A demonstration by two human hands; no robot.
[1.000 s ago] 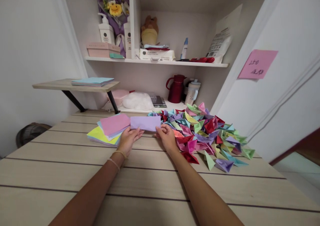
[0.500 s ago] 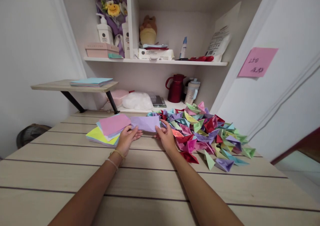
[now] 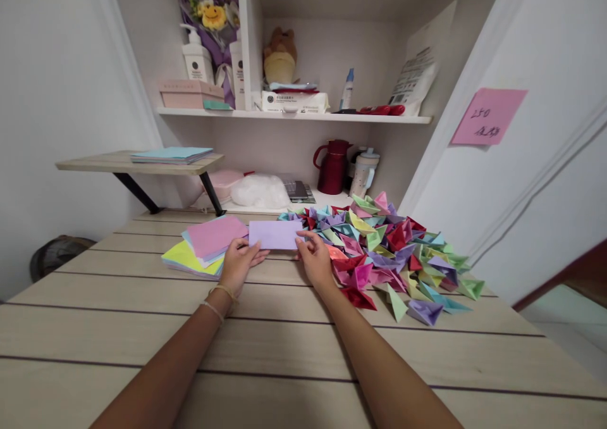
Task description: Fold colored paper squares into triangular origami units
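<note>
A folded lilac paper sheet (image 3: 275, 234) lies on the wooden table (image 3: 265, 347) in front of me. My left hand (image 3: 239, 261) pinches its near left edge and my right hand (image 3: 314, 259) pinches its near right corner. Left of the sheet sits a stack of coloured paper (image 3: 202, 247) with a pink sheet on top. To the right spreads a pile of folded paper boats (image 3: 389, 252) in several colours, touching my right hand.
A small raised shelf (image 3: 137, 162) with blue paper stands at the back left. Behind are a red jug (image 3: 333, 166), a white cup (image 3: 364, 173) and a wall shelf (image 3: 294, 116) with bottles and boxes. A pink note (image 3: 487, 125) hangs on the right wall.
The lilac sheet was lifted and bent half a second ago; now it lies flatter and squarer on the table. Both hands stay on its near edge.
</note>
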